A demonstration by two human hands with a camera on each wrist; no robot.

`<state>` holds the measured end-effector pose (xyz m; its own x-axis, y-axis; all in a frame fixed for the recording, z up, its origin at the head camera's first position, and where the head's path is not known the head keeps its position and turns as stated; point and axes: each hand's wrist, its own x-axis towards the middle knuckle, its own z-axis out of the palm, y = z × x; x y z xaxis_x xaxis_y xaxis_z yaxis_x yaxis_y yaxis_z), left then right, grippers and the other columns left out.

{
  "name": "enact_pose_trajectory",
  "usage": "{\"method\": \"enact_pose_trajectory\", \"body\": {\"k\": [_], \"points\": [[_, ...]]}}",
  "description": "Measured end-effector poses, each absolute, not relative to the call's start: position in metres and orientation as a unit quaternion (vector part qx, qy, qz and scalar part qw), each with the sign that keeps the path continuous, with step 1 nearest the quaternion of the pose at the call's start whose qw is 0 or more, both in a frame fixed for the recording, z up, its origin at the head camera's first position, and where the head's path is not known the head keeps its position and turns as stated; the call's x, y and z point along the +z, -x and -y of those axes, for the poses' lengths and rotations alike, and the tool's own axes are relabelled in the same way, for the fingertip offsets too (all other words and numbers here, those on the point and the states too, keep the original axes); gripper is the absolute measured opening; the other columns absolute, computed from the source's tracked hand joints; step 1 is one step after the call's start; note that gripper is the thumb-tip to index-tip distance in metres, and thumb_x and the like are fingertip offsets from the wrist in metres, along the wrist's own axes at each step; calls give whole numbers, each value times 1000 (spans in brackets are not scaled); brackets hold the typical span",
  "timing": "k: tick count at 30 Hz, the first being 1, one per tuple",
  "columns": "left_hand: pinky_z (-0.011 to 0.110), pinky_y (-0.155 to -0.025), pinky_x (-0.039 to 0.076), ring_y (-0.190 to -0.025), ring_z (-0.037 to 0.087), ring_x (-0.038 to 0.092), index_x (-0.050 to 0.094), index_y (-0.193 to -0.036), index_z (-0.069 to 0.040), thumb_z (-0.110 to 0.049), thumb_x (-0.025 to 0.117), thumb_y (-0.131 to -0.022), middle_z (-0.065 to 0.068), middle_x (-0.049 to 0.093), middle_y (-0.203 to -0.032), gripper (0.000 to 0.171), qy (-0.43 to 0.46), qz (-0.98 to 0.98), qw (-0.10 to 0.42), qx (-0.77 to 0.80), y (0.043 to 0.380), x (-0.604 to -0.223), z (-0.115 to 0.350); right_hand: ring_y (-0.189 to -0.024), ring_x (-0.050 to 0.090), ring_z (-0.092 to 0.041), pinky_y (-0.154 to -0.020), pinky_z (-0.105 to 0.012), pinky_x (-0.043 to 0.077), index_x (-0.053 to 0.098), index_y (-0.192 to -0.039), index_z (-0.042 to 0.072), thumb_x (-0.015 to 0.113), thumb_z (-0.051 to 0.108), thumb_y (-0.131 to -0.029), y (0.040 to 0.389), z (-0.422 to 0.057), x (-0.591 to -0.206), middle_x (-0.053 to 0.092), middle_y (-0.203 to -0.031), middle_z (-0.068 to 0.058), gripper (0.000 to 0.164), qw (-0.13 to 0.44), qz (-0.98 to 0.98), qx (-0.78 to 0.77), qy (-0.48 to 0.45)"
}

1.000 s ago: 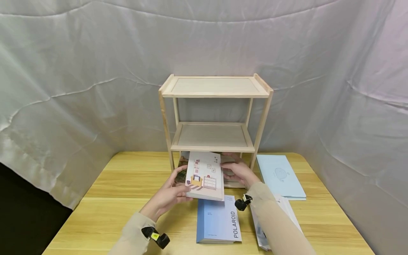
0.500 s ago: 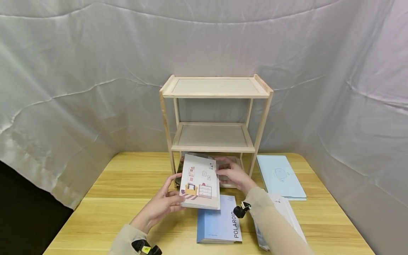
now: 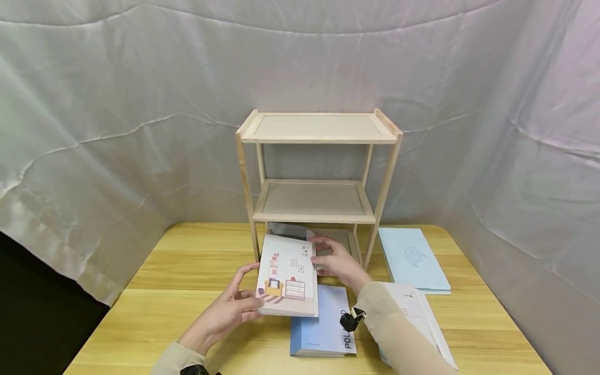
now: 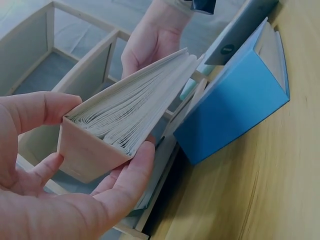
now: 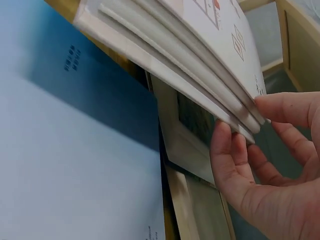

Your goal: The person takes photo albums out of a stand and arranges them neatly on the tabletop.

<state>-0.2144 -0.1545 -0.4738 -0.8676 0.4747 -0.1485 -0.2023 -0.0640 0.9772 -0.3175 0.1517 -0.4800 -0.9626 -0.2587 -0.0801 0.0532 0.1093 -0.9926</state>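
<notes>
A thick photo album (image 3: 287,271) with a white and pink cover, printed with an armchair and a chest of drawers, is held tilted in front of the wooden rack. My left hand (image 3: 227,310) grips its lower left part; in the left wrist view the pale spine and fanned page edges (image 4: 145,95) show. At the upper right edge, my right hand (image 3: 341,264) pinches the covers between thumb and fingers. Beneath, the blue POLAROID album (image 3: 321,338) lies on the table, partly covered in the head view. Behind it, a dark-covered book (image 3: 288,230) lies on the bottom shelf.
The three-tier wooden rack (image 3: 314,217) stands at the table's back. A light blue album with a whale drawing (image 3: 412,260) lies to its right. Another white album (image 3: 433,333) is partly under my right forearm. Grey cloth (image 3: 140,104) hangs around the wooden table (image 3: 154,291).
Both hands have drawn the album toward me and slightly left, away from the bottom shelf. More of the dark book's top and the shelf now shows.
</notes>
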Motion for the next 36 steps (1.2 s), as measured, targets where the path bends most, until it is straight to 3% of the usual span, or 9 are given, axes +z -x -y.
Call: {"method": "enact_pose_trajectory", "body": {"k": [19, 28, 36], "points": [[41, -101, 60, -110, 25, 68, 9, -169, -26, -2, 67, -100, 19, 61, -124, 93, -117, -641, 253, 715, 197, -485, 173, -93, 70, -25, -77, -37, 66, 58, -150, 8, 73, -2, -96, 301, -139, -485, 47, -153, -22, 57, 124, -749, -648, 59], [44, -105, 58, -115, 26, 68, 19, -165, -36, -2, 66, -102, 18, 62, -126, 85, -127, -628, 263, 722, 189, -493, 188, -93, 70, -25, -78, -39, 68, 57, -149, 5, 72, -4, -96, 291, -128, -484, 49, -147, -24, 56, 124, -761, -632, 78], [41, -107, 59, -119, 28, 68, 14, -165, -32, -3, 66, -102, 20, 61, -131, 87, -113, -626, 270, 723, 184, -495, 200, -93, 69, -25, -78, -39, 68, 59, -147, 6, 73, -2, -97, 285, -115, -482, 50, -144, -23, 52, 125, -763, -628, 84]]}}
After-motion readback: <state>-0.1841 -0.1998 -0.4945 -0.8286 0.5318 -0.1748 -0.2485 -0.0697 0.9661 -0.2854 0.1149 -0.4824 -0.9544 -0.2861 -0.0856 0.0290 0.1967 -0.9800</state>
